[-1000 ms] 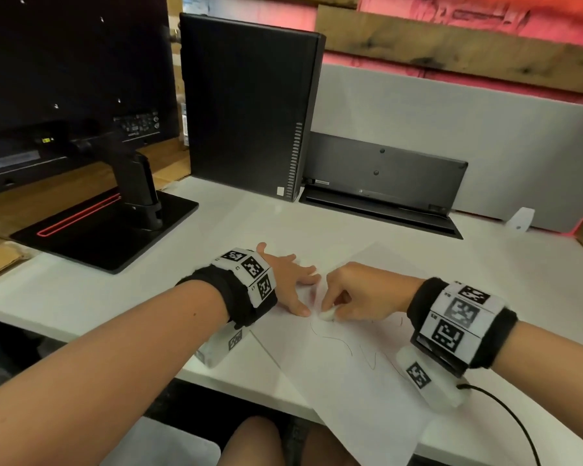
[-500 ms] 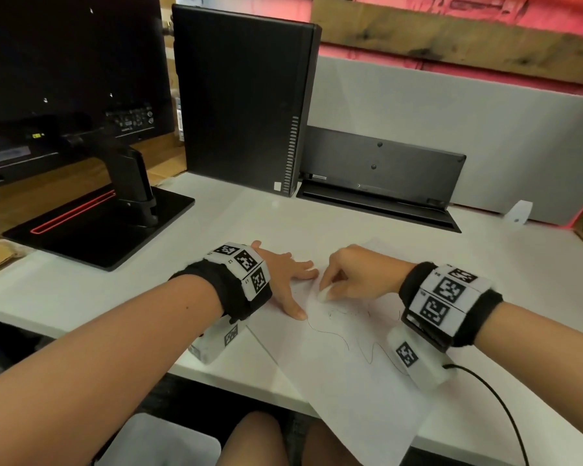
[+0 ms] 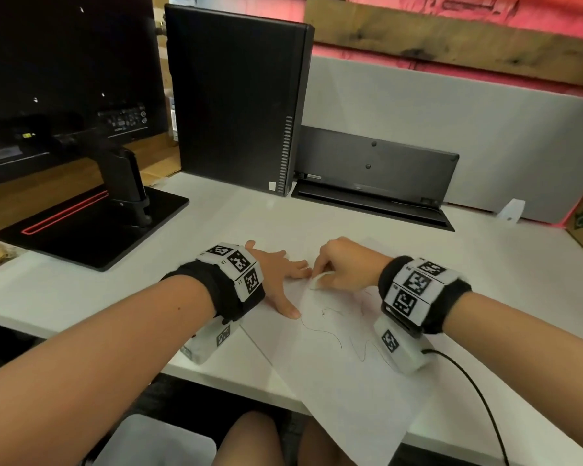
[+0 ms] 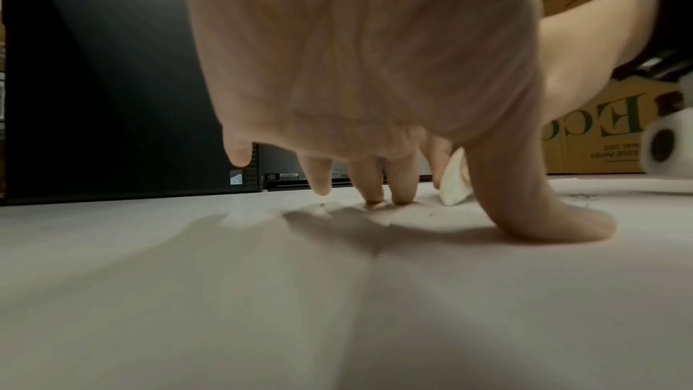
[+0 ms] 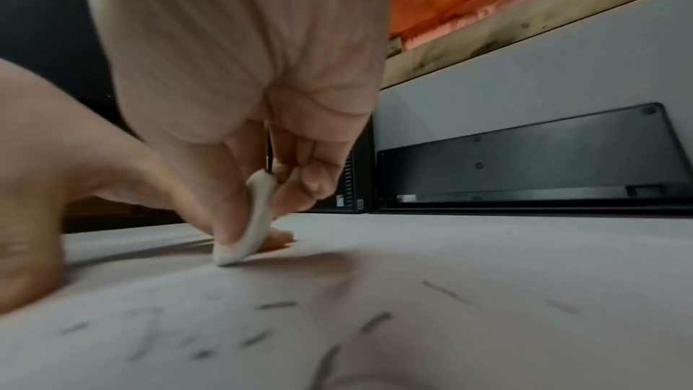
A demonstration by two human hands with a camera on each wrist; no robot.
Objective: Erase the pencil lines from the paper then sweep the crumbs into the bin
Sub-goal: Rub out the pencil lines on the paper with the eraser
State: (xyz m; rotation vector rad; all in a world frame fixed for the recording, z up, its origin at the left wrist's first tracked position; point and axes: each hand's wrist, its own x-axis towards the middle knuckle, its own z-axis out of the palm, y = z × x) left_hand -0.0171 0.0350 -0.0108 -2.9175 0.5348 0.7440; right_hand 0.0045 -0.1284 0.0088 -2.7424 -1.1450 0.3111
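The eraser (image 3: pixel 318 280) is pinched between the thumb and fingers of the right hand (image 3: pixel 345 264), its lower edge pressed to the paper (image 3: pixel 344 391) at the sheet's far left part. The left hand (image 3: pixel 276 274) is spread flat, fingers straight, with the fingertips and thumb pressed on the paper's left edge so that the sheet is pinned to the desk (image 3: pixel 519 280). The two hands are set close together, the eraser just beside the left fingertips (image 4: pixel 403 194).

Compared with the views of a second ago, the eraser has been carried from a nearer spot, close to the left thumb, to a farther one by the left fingertips; the left hand has stayed in place. A rubbing stroke away from the body is thereby suggested, and the upper end of the scribble looks fainter where the eraser has passed.

The pencil lines (image 3: pixel 320 331) are still plainly seen nearer on the sheet, below the hands, and dark crumbs (image 5: pixel 277 304) are scattered over the paper in the right wrist view. The erasing is therefore judged to be at an early stage, with most of the drawing left and no sweeping begun. A pale bin (image 3: pixel 155 442) is glimpsed under the desk's near edge, left of the knees.
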